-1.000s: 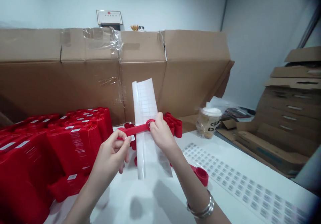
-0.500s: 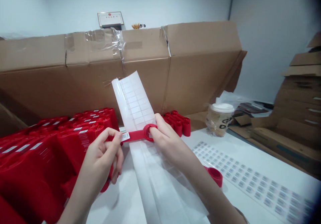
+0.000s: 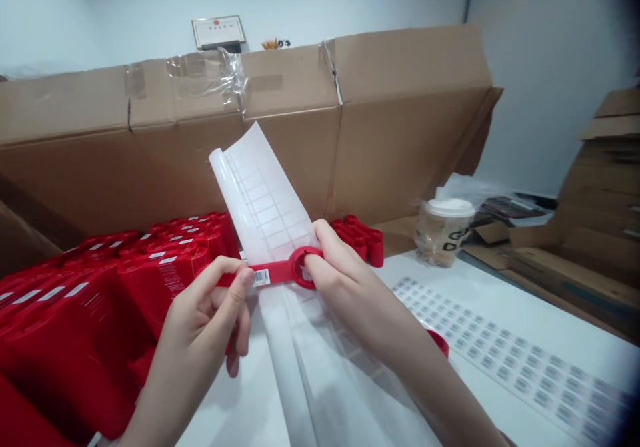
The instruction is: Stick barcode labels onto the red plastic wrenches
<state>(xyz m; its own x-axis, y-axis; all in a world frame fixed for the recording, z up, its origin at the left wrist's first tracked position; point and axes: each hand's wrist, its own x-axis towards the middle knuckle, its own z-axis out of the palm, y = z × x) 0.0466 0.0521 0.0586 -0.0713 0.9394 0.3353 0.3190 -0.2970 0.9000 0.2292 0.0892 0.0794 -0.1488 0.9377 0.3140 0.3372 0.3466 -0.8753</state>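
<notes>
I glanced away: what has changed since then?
The white rectangular barcode label, earlier below the red ring-ended strip, now lies on it. The top of the white grid-lined sheet has swung leftward. Left hand and right hand still hold the strip; the white-lidded cup stayed.

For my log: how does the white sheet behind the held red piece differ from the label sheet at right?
The white sheet slants upward with one long edge curled; the label sheet lies flat on the table. The white sheet's outlined cells look blank; the label sheet carries rows of dark printed marks. Both are whitish and gridded.
</notes>
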